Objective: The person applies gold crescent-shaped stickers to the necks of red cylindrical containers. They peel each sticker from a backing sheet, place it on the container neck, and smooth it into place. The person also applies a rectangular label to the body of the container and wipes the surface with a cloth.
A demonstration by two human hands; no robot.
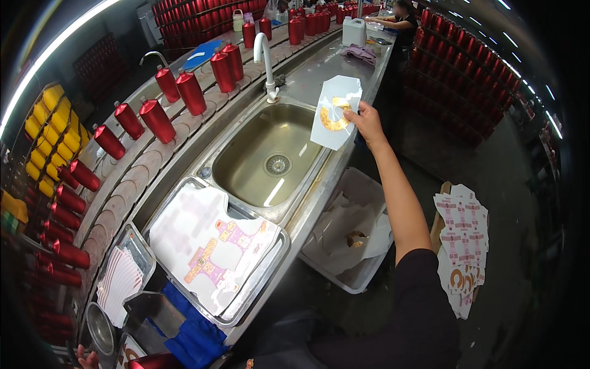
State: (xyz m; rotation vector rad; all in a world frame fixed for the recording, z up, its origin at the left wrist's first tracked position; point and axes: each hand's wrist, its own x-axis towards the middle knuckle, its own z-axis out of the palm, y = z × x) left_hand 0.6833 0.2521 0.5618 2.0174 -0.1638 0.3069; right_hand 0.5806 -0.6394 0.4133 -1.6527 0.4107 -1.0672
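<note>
Long steel counter (344, 67) with a sunken sink (270, 157), red bottles (157, 120) lined along a conveyor beside it. Right hand (367, 120) pinching one edge of a white sheet with a gold ring sticker (335, 112), held above the sink's right rim. Probably light, floppy, easily creased; best gripped at a bare margin. Left hand (86, 358) barely in view at the lower edge, grip impossible to tell.

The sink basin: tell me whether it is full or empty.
Empty. The sink basin shows its bare metal bottom and uncovered drain; no standing water visible, and nothing runs from the faucet.
</note>
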